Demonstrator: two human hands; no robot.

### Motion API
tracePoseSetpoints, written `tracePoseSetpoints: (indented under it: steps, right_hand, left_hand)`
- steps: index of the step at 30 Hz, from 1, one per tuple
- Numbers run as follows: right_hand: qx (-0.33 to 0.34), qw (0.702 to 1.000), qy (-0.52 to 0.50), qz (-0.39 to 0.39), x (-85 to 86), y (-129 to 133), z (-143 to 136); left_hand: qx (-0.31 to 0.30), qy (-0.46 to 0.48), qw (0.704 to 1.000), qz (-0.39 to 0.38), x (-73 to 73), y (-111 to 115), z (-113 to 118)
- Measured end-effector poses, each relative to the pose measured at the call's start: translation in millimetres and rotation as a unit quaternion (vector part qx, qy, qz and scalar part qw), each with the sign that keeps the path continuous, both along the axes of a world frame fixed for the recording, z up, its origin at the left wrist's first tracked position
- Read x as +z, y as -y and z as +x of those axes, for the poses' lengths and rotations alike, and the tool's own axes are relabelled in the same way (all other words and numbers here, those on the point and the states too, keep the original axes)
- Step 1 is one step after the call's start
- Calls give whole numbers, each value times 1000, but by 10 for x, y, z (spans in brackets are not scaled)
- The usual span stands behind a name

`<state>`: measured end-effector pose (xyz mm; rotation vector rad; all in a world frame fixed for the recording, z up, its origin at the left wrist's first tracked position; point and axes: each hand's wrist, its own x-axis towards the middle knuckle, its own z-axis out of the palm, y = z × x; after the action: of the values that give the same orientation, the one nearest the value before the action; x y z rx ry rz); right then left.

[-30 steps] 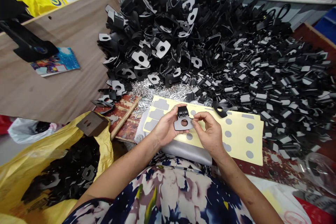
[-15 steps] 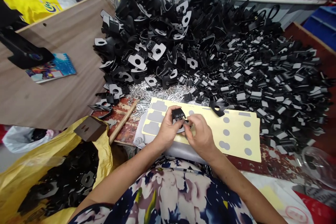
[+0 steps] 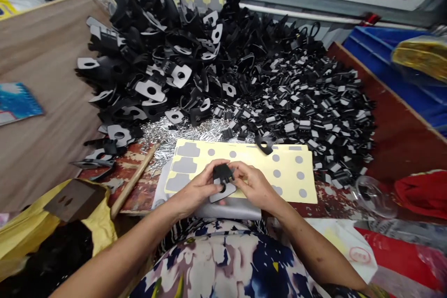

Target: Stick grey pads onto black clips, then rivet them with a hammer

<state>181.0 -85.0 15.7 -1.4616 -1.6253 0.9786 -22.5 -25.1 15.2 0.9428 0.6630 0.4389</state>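
Worn red-brown tabletop (image 3: 132,154) with chipped paint, heap of black plastic parts (image 3: 195,51) with grey faces, loose silvery pins (image 3: 165,136) before it, wooden stick (image 3: 134,181), yellow sticker sheets (image 3: 258,165) near the front edge.

we have open room over the right part of the yellow sheet (image 3: 289,174), a loose black piece (image 3: 265,143) lies at its far edge, the high black heap (image 3: 209,56) blocks behind, a wooden stick (image 3: 134,181) limits our left side
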Motion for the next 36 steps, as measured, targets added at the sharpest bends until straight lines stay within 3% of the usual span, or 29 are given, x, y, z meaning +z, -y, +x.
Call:
tracePoseSetpoints:
  steps: [2, 4, 6, 8, 10, 11, 12, 14, 16, 17, 20, 23, 25, 27, 29, 33, 36]
  right_hand:
    - [-50, 993, 87, 58, 42, -7, 200]
    - [-152, 959, 201, 133, 87, -77, 486]
    - [-230, 901, 328, 165, 91, -208, 817]
    - [-241, 864, 414, 157, 44, -364, 1110]
    - [-228, 853, 440, 164, -18, -483, 1274]
    - [-224, 852, 436, 182, -39, -512, 1287]
    - [-222, 853, 425, 209, -47, -517, 1248]
    - [-208, 858, 384, 269, -21, -478, 1022]
    - [-156, 880, 327, 306, 42, -422, 659]
    - [-118, 896, 295, 310, 75, -405, 459]
    - [-39, 932, 207, 296, 125, -387, -53]
    - [-61, 960, 132, 240, 74, -332, -358]
    - [-29, 983, 92, 159, -8, -258, -510]
    - [44, 990, 112, 74, -104, -184, -668]
    - [84, 977, 196, 23, -190, -140, -827]
    - [85, 940, 330, -10, -269, -141, -1035]
    - [85, 950, 299, -30, -201, -153, -1083]
  left_hand:
    - [-72, -67, 995, -11, 171, -185, -30]
    - [-75, -110, 991, 30, 491, -524, -14]
    - [28, -47, 991, 124, 903, -951, 33]
    - [167, 64, 956, 233, 1246, -1325, 83]
    - [238, 82, 929, 270, 1365, -1498, 127]
    - [224, 68, 937, 260, 1320, -1484, 150]
    - [171, 48, 956, 232, 1216, -1405, 174]
    - [8, 8, 991, 135, 893, -1108, 220]
    - [-107, 20, 994, 26, 545, -759, 240]
    - [-133, 36, 990, -19, 400, -619, 234]
    - [-97, 34, 993, -54, 140, -487, 130]
    - [35, 4, 999, -15, 74, -729, -74]
    - [90, -1, 996, 0, 46, -935, -193]
    - [81, -19, 997, 4, -22, -1077, -240]
    - [44, -45, 998, 6, -138, -1138, -214]
    - [9, -52, 998, 25, -404, -1133, -107]
    - [21, -37, 998, 41, -512, -1124, -83]
